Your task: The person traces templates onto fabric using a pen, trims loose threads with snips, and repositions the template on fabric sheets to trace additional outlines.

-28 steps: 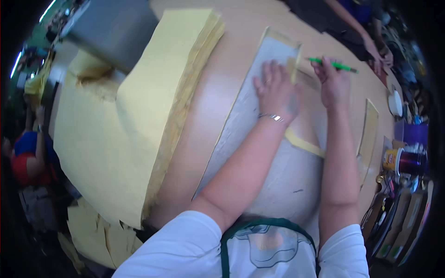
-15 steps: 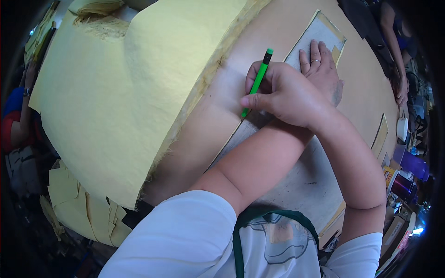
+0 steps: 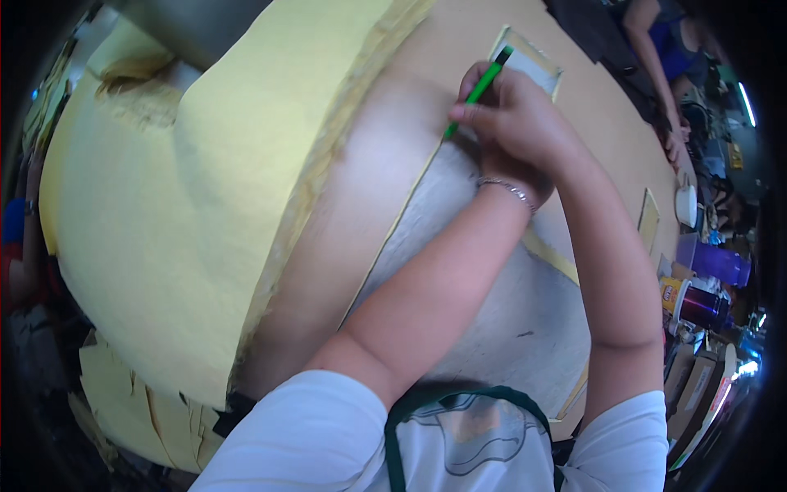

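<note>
My right hand grips a green pencil, its lower tip at the left edge of a long grey template with pale tape-like borders. The template lies on a tan board. My left hand, with a bracelet at the wrist, is under my right hand, on or just over the template; its fingers are hidden. My right wrist crosses over it. To the left lies a big stack of pale yellow sheets with ragged edges.
A co-worker's arm reaches in at top right beside dark material. A white bowl, purple container and cans line the right. A narrow framed strip lies nearer. Another person is at far left.
My right hand has moved left across my left hand to the template's left edge, then upward along it with the pencil. My left hand has become hidden beneath it.
</note>
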{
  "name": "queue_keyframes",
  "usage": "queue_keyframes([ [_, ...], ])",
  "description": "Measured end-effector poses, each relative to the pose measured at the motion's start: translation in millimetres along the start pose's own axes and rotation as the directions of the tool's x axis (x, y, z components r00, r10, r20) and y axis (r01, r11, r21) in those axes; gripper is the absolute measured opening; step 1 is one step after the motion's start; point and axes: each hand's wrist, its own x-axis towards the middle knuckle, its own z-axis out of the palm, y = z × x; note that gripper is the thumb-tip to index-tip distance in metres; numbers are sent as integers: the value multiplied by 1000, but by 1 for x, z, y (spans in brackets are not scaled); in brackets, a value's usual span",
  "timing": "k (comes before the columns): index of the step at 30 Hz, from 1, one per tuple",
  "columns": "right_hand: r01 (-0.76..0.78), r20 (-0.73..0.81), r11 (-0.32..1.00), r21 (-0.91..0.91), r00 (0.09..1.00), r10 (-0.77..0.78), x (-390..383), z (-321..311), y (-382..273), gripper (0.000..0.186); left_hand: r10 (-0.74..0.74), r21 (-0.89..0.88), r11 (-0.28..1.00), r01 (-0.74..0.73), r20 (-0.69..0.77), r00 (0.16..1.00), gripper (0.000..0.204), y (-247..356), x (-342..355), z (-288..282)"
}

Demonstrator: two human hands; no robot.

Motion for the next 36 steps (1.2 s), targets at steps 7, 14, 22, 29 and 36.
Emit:
queue_keyframes([
  [7,-47,-302,986,159,949,94,75,-85,62,15,-89,-339,936,91,21,996,70,5,-3,-27],
  [14,283,-788,921,267,614,40,91,-87,124,11,-59,-295,954,57,3,998,70,8,4,-26],
  [22,436,-768,658,614,524,369,56,-69,133,21,-19,-124,991,40,164,986,58,-7,56,-39],
  [29,197,-662,927,318,746,69,95,-94,115,27,-55,-55,996,63,130,990,50,-9,70,-28],
  [36,130,-618,944,302,781,90,111,-84,123,31,-73,-55,995,79,110,991,49,-12,73,-26],
])
